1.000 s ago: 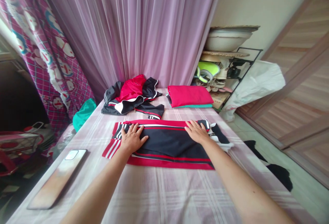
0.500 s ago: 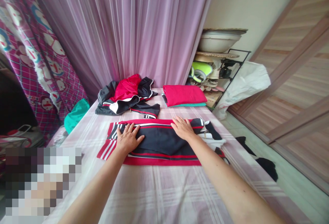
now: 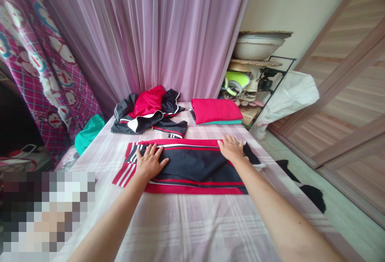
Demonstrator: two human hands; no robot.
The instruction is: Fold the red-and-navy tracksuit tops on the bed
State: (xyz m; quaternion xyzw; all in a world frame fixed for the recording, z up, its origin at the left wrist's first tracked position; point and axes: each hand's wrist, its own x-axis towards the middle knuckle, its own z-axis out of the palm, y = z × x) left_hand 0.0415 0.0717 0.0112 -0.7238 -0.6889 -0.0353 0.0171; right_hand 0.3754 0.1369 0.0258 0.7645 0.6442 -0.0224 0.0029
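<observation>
A folded black and red track jacket (image 3: 189, 166) with white stripes lies across the bed in front of me. My left hand (image 3: 150, 162) rests flat on its left part, beside the striped ribbed ends, with fingers spread. On the upper right part lies my right hand (image 3: 231, 148), palm down and fingers stretched out. Black and white cloth shows past its right end, partly covered by my right forearm. Behind it sit a rumpled black and red garment (image 3: 148, 101) and a neatly folded red garment (image 3: 216, 110) with a green layer beneath.
The bed has a checked sheet (image 3: 192, 222). Green cloth (image 3: 89, 134) hangs at its left edge. Purple curtains (image 3: 168, 33) close off the back. A rack (image 3: 270, 89) with shoes and a basin (image 3: 258, 45) stands right, near a white bag (image 3: 291, 93) and wooden doors (image 3: 339, 93).
My right hand has slid to the right along the jacket. The fabric's right end now reaches farther over the white cloth and lies smoother. My left hand has stayed in place.
</observation>
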